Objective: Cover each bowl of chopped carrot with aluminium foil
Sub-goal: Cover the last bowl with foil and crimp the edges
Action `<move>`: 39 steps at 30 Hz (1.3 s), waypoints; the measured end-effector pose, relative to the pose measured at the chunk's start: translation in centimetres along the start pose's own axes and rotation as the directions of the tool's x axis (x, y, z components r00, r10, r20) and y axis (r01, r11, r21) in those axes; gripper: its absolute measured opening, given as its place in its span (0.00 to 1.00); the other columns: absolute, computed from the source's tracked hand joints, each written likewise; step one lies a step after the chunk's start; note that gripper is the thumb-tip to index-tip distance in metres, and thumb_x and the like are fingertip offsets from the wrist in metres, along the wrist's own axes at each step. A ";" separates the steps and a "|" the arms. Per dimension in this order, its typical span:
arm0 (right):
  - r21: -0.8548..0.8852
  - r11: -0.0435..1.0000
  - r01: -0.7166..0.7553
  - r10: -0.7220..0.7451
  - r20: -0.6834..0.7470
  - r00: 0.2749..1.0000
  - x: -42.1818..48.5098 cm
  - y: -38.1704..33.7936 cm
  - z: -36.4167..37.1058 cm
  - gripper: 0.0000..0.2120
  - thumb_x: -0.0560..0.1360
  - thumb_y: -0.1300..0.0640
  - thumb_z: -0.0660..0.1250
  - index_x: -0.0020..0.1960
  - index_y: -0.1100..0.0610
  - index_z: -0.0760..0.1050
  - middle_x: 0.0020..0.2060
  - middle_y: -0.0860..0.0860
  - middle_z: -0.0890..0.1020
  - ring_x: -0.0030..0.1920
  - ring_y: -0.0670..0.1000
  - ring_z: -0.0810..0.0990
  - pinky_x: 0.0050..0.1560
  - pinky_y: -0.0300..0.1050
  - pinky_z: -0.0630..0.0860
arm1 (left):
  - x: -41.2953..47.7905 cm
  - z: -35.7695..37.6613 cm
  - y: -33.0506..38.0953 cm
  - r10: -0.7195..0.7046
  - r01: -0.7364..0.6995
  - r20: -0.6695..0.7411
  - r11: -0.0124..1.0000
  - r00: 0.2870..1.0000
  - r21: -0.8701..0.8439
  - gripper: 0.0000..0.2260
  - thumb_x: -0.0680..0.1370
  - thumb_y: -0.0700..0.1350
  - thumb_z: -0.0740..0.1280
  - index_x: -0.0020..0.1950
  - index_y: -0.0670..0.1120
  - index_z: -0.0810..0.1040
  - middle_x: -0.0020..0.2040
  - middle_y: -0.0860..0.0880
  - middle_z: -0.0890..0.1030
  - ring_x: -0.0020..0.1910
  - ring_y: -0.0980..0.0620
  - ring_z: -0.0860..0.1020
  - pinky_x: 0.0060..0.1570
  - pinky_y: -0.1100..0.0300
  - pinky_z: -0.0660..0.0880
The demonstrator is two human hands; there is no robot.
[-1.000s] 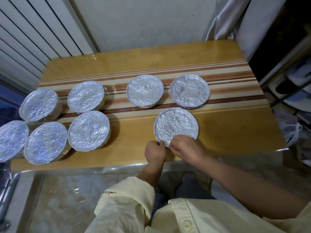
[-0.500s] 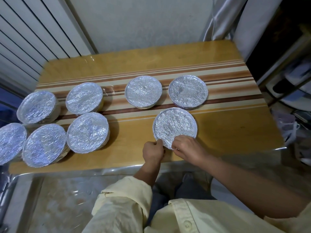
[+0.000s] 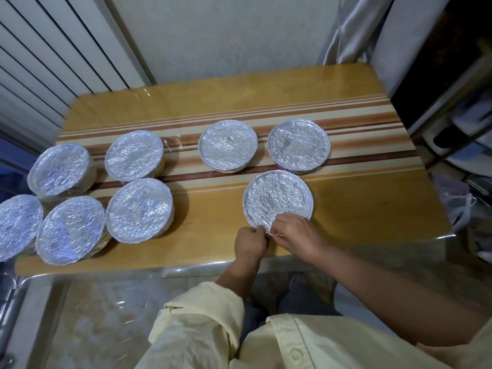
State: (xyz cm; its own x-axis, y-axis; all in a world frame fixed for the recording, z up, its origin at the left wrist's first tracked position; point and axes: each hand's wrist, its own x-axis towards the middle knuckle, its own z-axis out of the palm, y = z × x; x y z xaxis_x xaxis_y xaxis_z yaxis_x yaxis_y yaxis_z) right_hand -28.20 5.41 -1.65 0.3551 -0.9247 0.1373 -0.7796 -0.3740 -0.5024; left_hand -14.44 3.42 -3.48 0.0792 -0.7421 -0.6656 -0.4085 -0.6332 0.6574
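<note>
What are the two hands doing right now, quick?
Left hand: fingers curled, pinching the near rim of the closest foil-covered bowl.
Right hand: fingers curled, pinching the same rim beside it.

Open table (image 3: 372, 209) right of the near bowl (image 3: 277, 198); covered bowls (image 3: 139, 209) crowd left.

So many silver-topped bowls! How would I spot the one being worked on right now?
On the striped wooden table, go to the right-hand side. The bowl stands there in front of two back bowls, nearest the person. Only its foil is pinched at the rim by the left hand and right hand.
</note>
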 end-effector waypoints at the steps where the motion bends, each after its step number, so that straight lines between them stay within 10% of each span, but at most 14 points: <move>1: 0.009 1.000 0.002 -0.002 0.010 1.000 0.0 0.1 0.0 0.10 0.63 0.66 0.76 0.36 0.58 0.75 0.33 0.52 0.76 0.35 0.55 0.77 0.32 0.42 0.70 | -0.3 -0.2 0.4 0.007 -0.007 0.003 1.000 1.000 0.015 0.22 0.67 0.53 0.58 0.35 0.36 0.80 0.41 0.32 0.83 0.44 0.34 0.83 0.48 0.41 0.80; 21: -0.095 0.996 0.001 0.003 0.035 0.999 1.0 0.0 -0.3 0.12 0.58 0.68 0.75 0.31 0.59 0.73 0.28 0.53 0.75 0.29 0.55 0.76 0.28 0.39 0.67 | -0.4 -0.9 0.7 -0.042 0.041 -0.068 0.999 0.997 -0.022 0.28 0.61 0.68 0.63 0.34 0.43 0.82 0.39 0.41 0.85 0.42 0.40 0.84 0.49 0.46 0.82; 29: -0.062 0.998 -0.025 0.027 0.026 0.999 1.3 -0.1 0.0 0.11 0.59 0.68 0.75 0.32 0.60 0.73 0.28 0.53 0.75 0.29 0.55 0.76 0.28 0.42 0.68 | -0.4 -0.5 0.9 -0.080 0.056 -0.156 0.987 0.985 -0.154 0.03 0.59 0.53 0.70 0.25 0.56 0.82 0.33 0.40 0.84 0.38 0.38 0.84 0.47 0.42 0.82; 39: -0.057 0.998 -0.026 0.029 0.049 0.998 1.3 0.3 -0.1 0.09 0.59 0.68 0.73 0.32 0.60 0.74 0.29 0.53 0.76 0.30 0.56 0.76 0.28 0.42 0.69 | -0.8 -1.2 2.3 -0.004 0.025 -0.177 0.993 0.984 0.118 0.12 0.69 0.48 0.69 0.37 0.40 0.84 0.36 0.40 0.84 0.41 0.39 0.83 0.36 0.58 0.73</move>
State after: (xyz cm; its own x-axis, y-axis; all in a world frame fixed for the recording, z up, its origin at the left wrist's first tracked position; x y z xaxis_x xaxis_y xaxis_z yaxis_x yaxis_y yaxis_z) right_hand -28.01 4.07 -1.48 0.3575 -0.9304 0.0807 -0.8169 -0.3534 -0.4558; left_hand -14.31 2.30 -0.98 0.2408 -0.7669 -0.5948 -0.5108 -0.6213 0.5942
